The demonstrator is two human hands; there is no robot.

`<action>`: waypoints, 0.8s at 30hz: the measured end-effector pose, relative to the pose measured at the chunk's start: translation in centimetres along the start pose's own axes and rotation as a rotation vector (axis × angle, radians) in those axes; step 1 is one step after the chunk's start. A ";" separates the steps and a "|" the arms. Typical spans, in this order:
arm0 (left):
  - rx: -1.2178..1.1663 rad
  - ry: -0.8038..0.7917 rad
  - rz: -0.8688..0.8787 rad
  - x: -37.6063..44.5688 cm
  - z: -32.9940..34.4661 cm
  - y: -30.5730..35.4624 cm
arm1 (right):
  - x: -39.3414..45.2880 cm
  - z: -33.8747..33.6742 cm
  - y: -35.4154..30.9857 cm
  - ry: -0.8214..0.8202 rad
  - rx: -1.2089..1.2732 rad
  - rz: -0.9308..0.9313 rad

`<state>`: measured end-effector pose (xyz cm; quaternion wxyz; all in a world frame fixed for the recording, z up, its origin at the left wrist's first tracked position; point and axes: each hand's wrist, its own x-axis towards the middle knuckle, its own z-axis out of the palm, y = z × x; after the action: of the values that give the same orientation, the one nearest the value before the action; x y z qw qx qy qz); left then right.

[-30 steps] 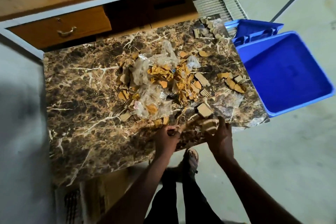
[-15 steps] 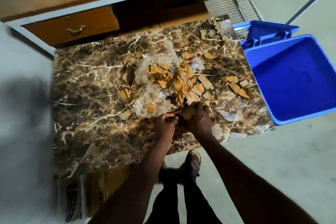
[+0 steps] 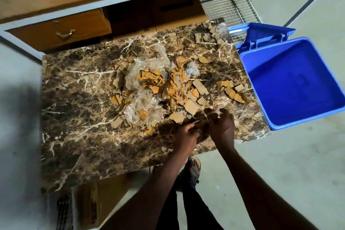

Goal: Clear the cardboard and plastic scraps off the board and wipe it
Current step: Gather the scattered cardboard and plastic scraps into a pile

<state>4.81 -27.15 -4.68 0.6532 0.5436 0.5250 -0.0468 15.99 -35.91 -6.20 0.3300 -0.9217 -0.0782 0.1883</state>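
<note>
A brown marbled board carries a heap of tan cardboard scraps tangled with crumpled clear plastic. A smaller cluster of scraps sits near the right edge, and more scraps lie at the far right corner. Both hands are at the front right of the heap, close together. My left hand is curled and pinches a thin pale scrap. My right hand has its knuckles up and fingers bent down to the board; what is under them is hidden.
An open blue bin stands off the board's right edge, its lid tipped back. A wooden desk with a drawer is behind. A wire rack is at the back right, a cardboard box under the front edge.
Both hands went from the board's front edge up to the heap, pushing cardboard pieces into it, then drew back a little. The camera view shifted left.
</note>
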 end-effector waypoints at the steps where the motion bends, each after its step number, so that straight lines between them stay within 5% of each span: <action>1: 0.011 -0.027 0.005 0.3 0.9 0.5 | 0.9 -0.1 0.5 0.002 0.009 0.038; 18: -0.201 0.157 -0.058 5.7 2.3 4.8 | 7.7 3.2 -7.5 -0.424 0.042 -0.167; 24: -0.234 0.039 -0.011 5.1 4.5 5.1 | 8.6 -1.2 -4.8 -0.148 0.012 -0.227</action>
<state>13.16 -25.93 -5.71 0.7018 0.4613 0.5424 0.0217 24.23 -30.64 -4.80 0.3480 -0.8886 -0.2048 0.2175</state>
